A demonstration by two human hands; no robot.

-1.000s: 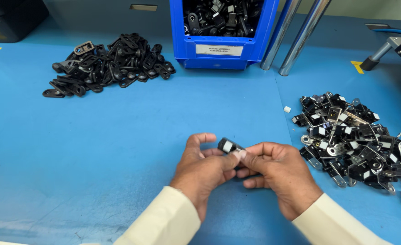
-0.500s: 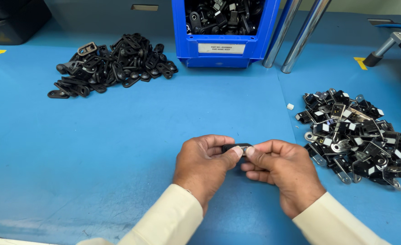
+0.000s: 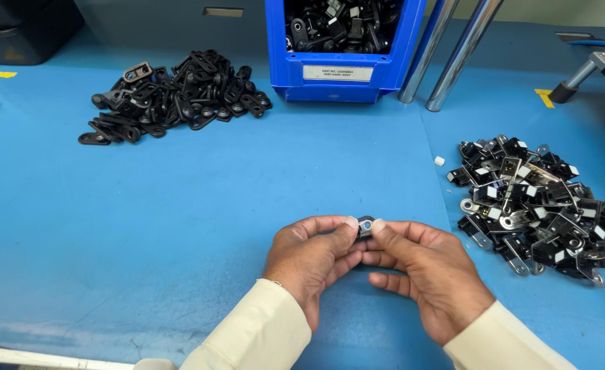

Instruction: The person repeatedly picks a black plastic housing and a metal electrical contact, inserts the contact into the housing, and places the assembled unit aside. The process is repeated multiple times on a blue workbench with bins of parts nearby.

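A small black part (image 3: 365, 226) with a pale blue round spot on its face sits pinched between the fingertips of both hands, held just above the blue tabletop (image 3: 248, 205) near its front edge; most of the part is hidden by the fingers, so its full shape cannot be told. The left hand (image 3: 313, 257) comes at the part from its left side, palm turned inward, thumb and forefinger pressed onto the part while the remaining fingers curl under it. The right hand (image 3: 426, 274) meets it from the other side, back of the hand tilted upward, forefinger tip touching the top of the part and the thumb tucked below, the other fingers folded loosely toward the palm with one stretched out lower down. The fingertips of the two hands touch each other around the part. Both wrists run back toward the camera in cream sleeves (image 3: 261, 336), the forearms angled in toward the part so they form a narrow wedge. To the right of the part, near the right hand, lies a heap of black and silver metal pieces (image 3: 542, 205) with small white tabs. Far beyond the part and to its left spreads a pile of flat black links (image 3: 172, 96). Straight beyond the part stands a blue bin (image 3: 343, 68) filled with black components, and just right of the bin two shiny metal tubes (image 3: 446, 55) rise at a slant.
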